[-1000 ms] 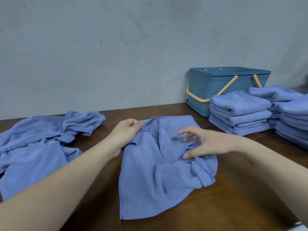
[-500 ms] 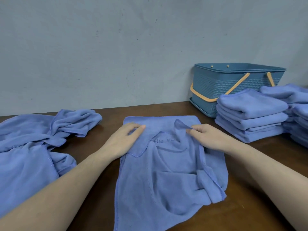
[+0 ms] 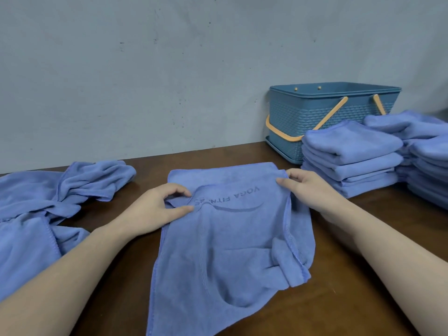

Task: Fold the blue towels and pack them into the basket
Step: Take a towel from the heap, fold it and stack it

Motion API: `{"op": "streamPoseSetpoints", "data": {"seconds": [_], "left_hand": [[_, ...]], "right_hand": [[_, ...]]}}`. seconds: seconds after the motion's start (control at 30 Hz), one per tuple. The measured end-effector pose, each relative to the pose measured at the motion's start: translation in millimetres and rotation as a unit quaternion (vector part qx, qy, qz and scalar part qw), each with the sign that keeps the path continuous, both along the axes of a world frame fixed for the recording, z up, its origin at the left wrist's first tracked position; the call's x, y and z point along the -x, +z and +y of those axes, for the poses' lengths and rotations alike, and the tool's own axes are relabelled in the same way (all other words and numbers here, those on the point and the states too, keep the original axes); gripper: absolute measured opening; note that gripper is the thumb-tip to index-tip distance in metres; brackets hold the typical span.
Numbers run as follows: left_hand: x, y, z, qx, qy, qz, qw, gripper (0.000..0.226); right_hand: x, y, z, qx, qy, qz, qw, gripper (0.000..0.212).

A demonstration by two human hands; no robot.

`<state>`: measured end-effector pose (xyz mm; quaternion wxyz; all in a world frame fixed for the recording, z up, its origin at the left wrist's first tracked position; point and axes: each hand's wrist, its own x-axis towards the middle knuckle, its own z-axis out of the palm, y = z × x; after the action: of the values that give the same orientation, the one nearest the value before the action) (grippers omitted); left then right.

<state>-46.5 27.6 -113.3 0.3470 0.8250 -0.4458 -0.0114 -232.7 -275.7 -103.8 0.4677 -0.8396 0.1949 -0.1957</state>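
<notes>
A blue towel [image 3: 225, 241] with dark lettering lies spread in front of me on the brown table, its near end hanging over the front edge. My left hand [image 3: 155, 209] pinches a fold of cloth at the towel's left side. At the far right corner, my right hand [image 3: 308, 187] pinches the towel's edge. The teal basket [image 3: 303, 117] with orange handles stands at the back right against the wall; its inside is hidden.
Two stacks of folded blue towels, one [image 3: 351, 158] in front of the basket and one [image 3: 426, 156] at the right edge. A heap of unfolded blue towels [image 3: 48, 204] covers the table's left side. The grey wall [image 3: 145, 69] closes the back.
The towel has been spread flatter, so its lettering now shows. My right hand moved outward to the far right corner; my left hand shifted down to a fold on the left side.
</notes>
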Motion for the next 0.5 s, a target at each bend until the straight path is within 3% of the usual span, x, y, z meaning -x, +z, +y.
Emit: {"op": "streamPoseSetpoints", "data": {"seconds": [0.13,0.3,0.5], "left_hand": [[-7,-3,4,-0.027,0.025,0.003,0.999,0.043],[-6,-1,2,0.043,0.1,-0.006,0.994,0.014],[-7,27,-19,0.212,0.169,0.2,0.941,0.012]], "right_hand": [[1,0,1,0.002,-0.005,0.024,1.0,0.013],[3,-1,2,-0.011,0.0,0.021,1.0,0.014],[-8,15,-4,-0.075,-0.016,0.009,0.997,0.033]]}}
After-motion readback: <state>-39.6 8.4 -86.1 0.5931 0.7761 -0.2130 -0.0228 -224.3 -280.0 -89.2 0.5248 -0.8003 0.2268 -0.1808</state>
